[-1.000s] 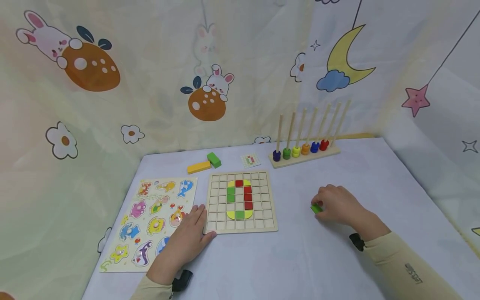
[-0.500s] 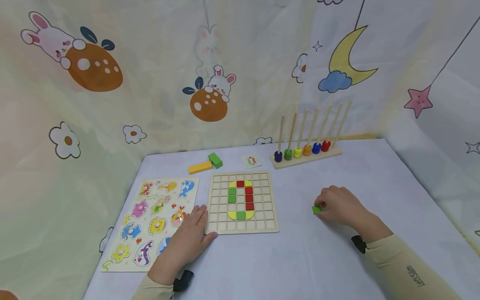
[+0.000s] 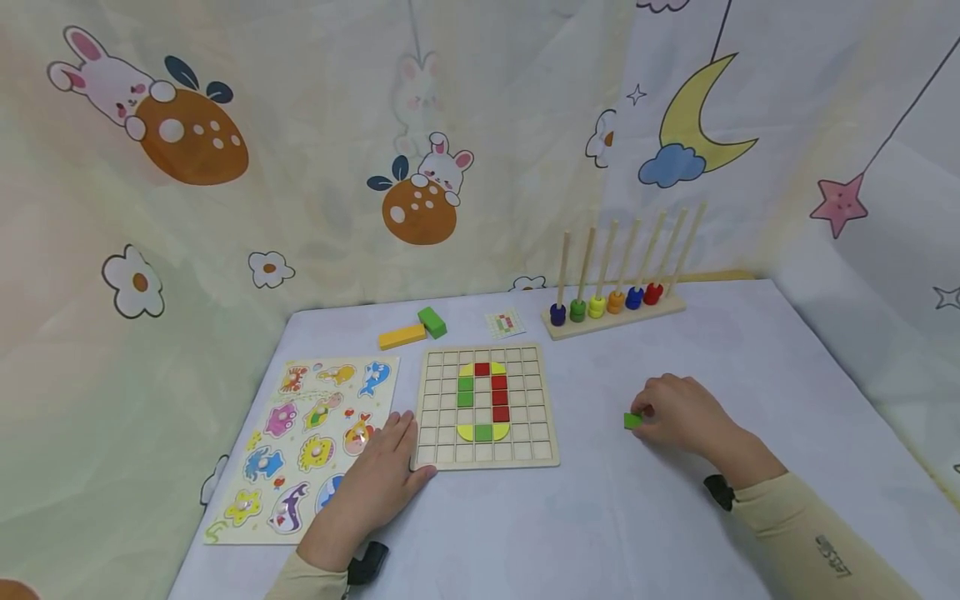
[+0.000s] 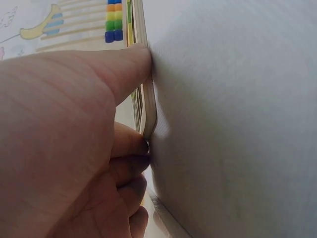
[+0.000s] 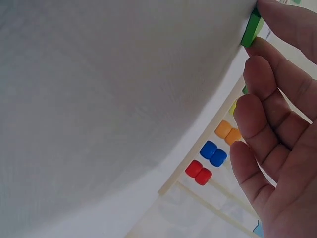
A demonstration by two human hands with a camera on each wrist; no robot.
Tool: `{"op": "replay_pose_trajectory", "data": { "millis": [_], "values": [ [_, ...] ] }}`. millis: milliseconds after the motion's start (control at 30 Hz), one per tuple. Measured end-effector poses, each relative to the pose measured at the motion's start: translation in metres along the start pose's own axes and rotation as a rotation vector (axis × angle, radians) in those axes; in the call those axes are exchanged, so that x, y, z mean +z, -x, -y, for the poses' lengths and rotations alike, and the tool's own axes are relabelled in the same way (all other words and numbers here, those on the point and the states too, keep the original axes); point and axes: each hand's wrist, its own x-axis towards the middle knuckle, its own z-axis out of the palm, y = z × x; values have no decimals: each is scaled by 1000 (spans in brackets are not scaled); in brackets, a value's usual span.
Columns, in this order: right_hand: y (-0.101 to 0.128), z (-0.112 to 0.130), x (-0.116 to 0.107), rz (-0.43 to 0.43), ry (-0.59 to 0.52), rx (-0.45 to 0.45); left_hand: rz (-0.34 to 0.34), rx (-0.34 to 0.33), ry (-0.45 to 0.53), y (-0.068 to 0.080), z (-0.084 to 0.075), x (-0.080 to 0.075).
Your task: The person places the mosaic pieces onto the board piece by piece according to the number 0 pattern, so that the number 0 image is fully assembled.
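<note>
Green tile [image 3: 633, 421] sits pinched in the right hand [image 3: 678, 412] fingers, barely shifted over the last second, low over the counter [image 3: 637, 517]. Left hand [image 3: 378, 475] stays flat, steadying the grid board [image 3: 486, 406].

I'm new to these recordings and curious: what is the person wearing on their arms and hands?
Both hands are bare: no gloves or rings show on the left hand or the right hand. Each arm has a long beige sleeve, the right one with small dark lettering. A small black device sits at each wrist.
</note>
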Motion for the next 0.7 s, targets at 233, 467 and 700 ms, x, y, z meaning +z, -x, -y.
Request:
{"op": "replay_pose_trajectory", "data": {
  "millis": [233,467,700],
  "values": [
    [-4,5,2,0,0,-1,-1,-2,1,0,-1,-1],
    [-12,16,-4,-10,-17,9,-4,1,-3,0,-1,-2],
    [-21,29,-4,-29,3,-13,0,-2,4,0,-1,-1]
  ]
}}
